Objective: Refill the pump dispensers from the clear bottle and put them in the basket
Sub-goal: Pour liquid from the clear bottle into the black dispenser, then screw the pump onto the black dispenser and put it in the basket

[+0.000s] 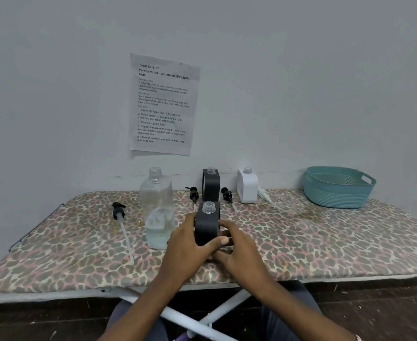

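Both hands (left (190, 244), right (237, 252)) gripping black dispenser (207, 225), seemingly empty; risking spill pouring from clear bottle (157, 207) into narrow neck.

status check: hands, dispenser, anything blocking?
Left hand and right hand both gripping near black dispenser, pump off, neck open. Clear bottle uncapped beside it. Basket empty, path unobstructed.

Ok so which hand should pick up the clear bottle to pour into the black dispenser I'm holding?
Probably the left hand: the clear bottle stands just to its left, uncapped. The right hand sits on the far side of the black dispenser and can keep steadying it.
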Available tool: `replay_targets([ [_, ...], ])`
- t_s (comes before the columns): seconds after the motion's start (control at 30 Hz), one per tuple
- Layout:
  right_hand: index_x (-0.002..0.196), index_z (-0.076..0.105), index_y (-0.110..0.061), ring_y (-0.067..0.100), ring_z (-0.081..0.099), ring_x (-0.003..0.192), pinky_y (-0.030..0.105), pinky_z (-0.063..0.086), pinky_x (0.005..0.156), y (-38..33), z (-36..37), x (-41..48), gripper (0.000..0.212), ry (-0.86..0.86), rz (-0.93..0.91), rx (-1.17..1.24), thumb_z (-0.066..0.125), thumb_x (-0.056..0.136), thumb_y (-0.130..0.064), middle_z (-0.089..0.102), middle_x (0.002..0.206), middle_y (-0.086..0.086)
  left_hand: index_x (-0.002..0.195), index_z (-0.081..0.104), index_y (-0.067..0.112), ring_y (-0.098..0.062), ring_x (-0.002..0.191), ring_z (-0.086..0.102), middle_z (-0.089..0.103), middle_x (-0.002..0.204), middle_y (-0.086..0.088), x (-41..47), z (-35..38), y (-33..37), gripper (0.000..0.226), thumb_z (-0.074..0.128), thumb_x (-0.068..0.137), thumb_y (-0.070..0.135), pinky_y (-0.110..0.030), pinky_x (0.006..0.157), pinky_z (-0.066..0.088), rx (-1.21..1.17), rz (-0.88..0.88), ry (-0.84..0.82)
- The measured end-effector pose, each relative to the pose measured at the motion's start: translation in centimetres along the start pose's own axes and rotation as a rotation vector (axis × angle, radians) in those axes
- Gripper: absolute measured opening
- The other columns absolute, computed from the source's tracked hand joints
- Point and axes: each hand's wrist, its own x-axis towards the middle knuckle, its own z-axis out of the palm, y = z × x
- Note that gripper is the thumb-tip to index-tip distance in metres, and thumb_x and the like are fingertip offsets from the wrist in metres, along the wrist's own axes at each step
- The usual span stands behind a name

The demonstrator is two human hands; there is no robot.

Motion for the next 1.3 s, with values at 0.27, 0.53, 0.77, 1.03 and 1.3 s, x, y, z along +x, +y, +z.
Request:
replay_targets([
  [0.27,0.151,0.044,-0.033,0.001,0.066,0.105,0.028,0.063,0.080,-0.3,-2.8,1.3,0.072,-0.236,0.021,-0.107,0.070,0.090,-0.005,0.060,0.127,-0.012,0.128,0.053,0.030,0.002,0.087,0.067,0.070,0.097,0.014,0.3,-0.4,-0.2,0.052,0.082,0.085,0.033,-0.018,0.070,0.055,-0.016,-0.016,-0.020],
  [0.53,0.130,0.067,-0.023,-0.008,0.062,0.095,0.006,0.048,0.071,-5.4,-7.4,6.6,0.033,-0.041,-0.144,-0.275,0.063,0.098,-0.014,0.067,0.113,-0.016,0.121,0.045,0.029,-0.006,0.084,0.066,0.068,0.097,0.007,0.2,-0.4,-1.3,0.047,0.076,0.087,0.025,-0.031,0.066,0.056,-0.081,-0.051,-0.037],
  [0.77,0.105,0.077,-0.007,0.007,0.074,0.075,0.010,0.055,0.072,-11.2,-5.5,18.8,0.018,-0.145,-0.215,-0.398,0.072,0.090,-0.015,0.078,0.099,0.003,0.117,0.051,0.030,-0.004,0.082,0.068,0.070,0.091,0.011,0.5,-0.4,-2.0,0.042,0.078,0.086,0.026,-0.019,0.064,0.054,-0.161,-0.071,-0.037],
  [1.03,0.081,0.063,0.005,0.020,0.071,0.048,0.036,0.064,0.070,-10.4,3.3,29.3,0.028,-0.564,0.082,-0.753,0.083,0.086,-0.014,0.076,0.087,0.020,0.119,0.055,0.028,-0.010,0.084,0.070,0.071,0.094,0.013,0.5,-0.5,-2.2,0.039,0.078,0.088,0.022,-0.027,0.069,0.058,-0.225,-0.073,-0.049],
  [1.3,0.135,0.057,0.004,0.019,0.065,0.048,0.032,0.056,0.080,-7.0,8.1,30.8,0.048,-0.659,0.212,-1.187,0.070,0.099,-0.024,0.070,0.130,0.008,0.118,0.055,0.034,-0.010,0.087,0.071,0.072,0.097,0.014,0.7,-0.3,-2.5,0.040,0.078,0.088,0.022,-0.033,0.076,0.059,-0.272,-0.087,-0.063],
])
